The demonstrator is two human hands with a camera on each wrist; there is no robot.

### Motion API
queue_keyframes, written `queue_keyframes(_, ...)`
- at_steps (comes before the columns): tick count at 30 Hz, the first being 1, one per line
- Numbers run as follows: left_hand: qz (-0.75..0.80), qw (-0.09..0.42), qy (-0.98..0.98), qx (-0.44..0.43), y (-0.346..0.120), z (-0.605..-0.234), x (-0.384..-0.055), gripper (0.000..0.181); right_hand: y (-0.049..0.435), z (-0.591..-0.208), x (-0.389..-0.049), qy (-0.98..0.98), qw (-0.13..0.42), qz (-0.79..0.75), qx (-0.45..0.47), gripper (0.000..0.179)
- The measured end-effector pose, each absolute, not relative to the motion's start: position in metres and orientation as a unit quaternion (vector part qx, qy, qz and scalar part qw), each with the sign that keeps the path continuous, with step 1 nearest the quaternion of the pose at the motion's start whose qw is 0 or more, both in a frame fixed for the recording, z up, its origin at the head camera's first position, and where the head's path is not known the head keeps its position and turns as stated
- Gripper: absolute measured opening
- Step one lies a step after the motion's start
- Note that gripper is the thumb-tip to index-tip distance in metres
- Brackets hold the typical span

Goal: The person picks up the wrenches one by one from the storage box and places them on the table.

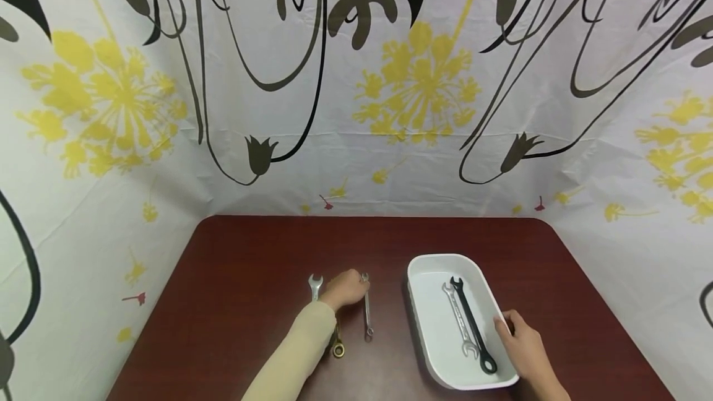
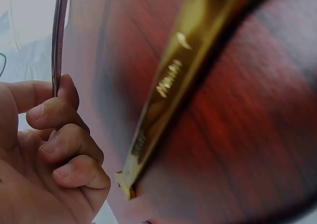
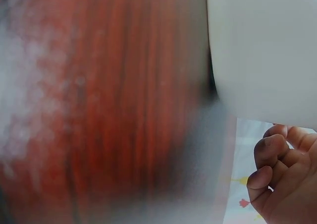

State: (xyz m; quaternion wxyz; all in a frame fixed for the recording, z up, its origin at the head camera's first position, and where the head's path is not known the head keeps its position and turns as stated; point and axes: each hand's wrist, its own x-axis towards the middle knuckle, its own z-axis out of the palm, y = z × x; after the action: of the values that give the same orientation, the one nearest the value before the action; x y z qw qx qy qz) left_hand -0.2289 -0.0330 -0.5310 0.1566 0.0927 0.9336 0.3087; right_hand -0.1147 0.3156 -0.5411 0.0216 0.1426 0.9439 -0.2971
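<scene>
My left hand [image 1: 346, 288] pinches a slim silver wrench [image 1: 367, 314] near its upper end, left of the tray. Thumb and forefinger grip that wrench edge-on in the left wrist view, the other fingers curled. Beneath my left wrist lies a gold-toned ratchet wrench [image 1: 338, 349], partly hidden by the sleeve; close up, its lettered shank [image 2: 168, 80] crosses the left wrist view. Another silver wrench [image 1: 315, 283] shows its open end left of the hand. My right hand [image 1: 523, 348] grips the right rim of a white tray [image 1: 431, 351], fingers curled at its edge.
Inside the tray lie a silver double open-end wrench [image 1: 459, 319] and a longer black wrench [image 1: 473, 323], side by side. The dark red-brown table [image 1: 250, 277] has rounded far corners. A white cloth [image 1: 312, 172] with printed flowers hangs behind and at both sides.
</scene>
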Motion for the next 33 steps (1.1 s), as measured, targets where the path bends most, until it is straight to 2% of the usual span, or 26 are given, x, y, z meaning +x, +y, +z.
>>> queue_keyframes(9,0.276,0.155,0.945,0.087,-0.040,-0.540,-0.217,0.041,0.314,-0.541,-0.109,0.944,0.017,-0.297,0.145,0.037)
queue_keyframes(22,0.218,0.137,0.963,0.076,-0.039,-0.533,-0.213,0.038,0.315,-0.541,-0.112,0.944,0.010,-0.300,0.139,0.037)
queue_keyframes(33,0.182,0.153,0.970,0.057,-0.041,-0.527,-0.211,0.044,0.314,-0.541,-0.114,0.944,0.007,-0.301,0.136,0.037)
